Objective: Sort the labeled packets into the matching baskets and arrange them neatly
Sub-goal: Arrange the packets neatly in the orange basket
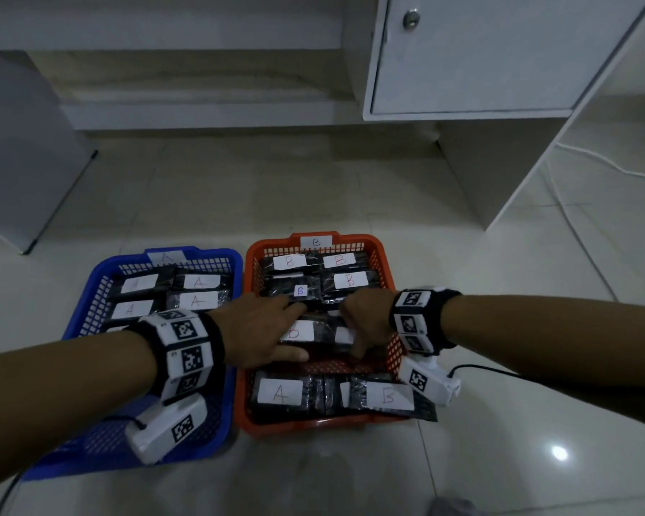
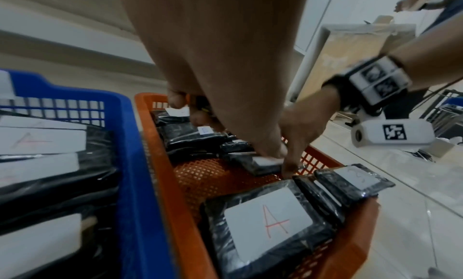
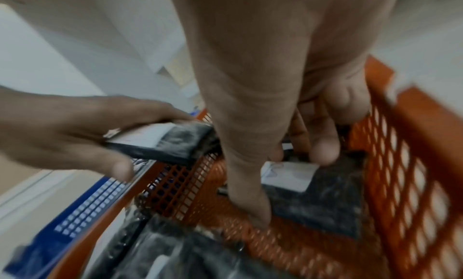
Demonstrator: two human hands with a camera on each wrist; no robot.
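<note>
I see both hands in orange basket (image 1: 252, 277), tagged B, 3 o'clock of blue basket (image 1: 90, 292), tagged A | left hand (image 1: 256, 329) grips B packet (image 1: 298, 331), thumb under | right hand (image 1: 365, 324) pinches neighbouring packet (image 3: 320, 196) | stray A packet (image 1: 282, 394) at 6 o'clock in orange basket

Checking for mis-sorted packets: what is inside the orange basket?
Orange basket: B packets in back rows, and at the near end an A packet beside a B packet. Both hands cover middle packets; one label there is hidden.
</note>
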